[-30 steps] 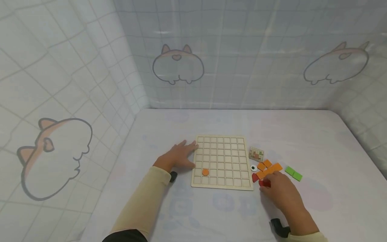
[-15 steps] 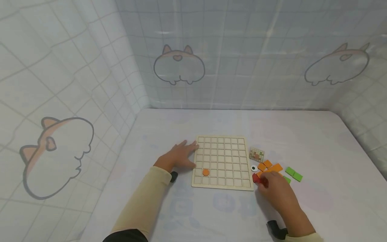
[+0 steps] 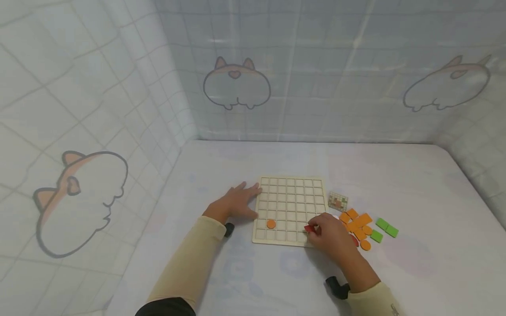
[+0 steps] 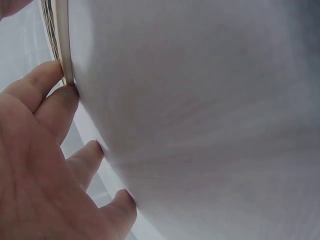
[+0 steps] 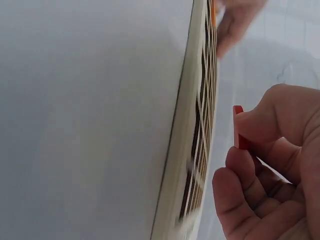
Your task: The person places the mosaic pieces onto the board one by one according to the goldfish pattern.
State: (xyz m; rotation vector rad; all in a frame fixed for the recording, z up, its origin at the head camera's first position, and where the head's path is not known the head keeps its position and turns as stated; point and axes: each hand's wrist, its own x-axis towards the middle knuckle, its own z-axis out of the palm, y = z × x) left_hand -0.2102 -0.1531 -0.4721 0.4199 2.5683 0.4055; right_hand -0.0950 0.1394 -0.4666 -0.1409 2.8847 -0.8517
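A pale wooden grid board (image 3: 290,205) lies on the table with an orange round piece (image 3: 271,224) in a lower-left cell. My left hand (image 3: 234,204) rests spread at the board's left edge; in the left wrist view two fingertips of that hand (image 4: 45,150) touch the board's edge (image 4: 64,45). My right hand (image 3: 334,235) pinches a red piece (image 3: 309,228) over the board's lower right. The right wrist view shows the red piece (image 5: 237,127) between thumb and fingers of the right hand (image 5: 275,160), a little off the board (image 5: 185,125).
Right of the board lie several orange pieces (image 3: 359,223), several green squares (image 3: 382,224), a red piece (image 3: 354,240) partly behind the hand, and a small patterned card (image 3: 337,201). A tiled curtain-like wall (image 3: 300,101) stands behind the table.
My right hand has moved left from the loose pieces to above the board, carrying a red piece. Orange and green pieces it had covered now show. The left hand has stayed at the board's edge.
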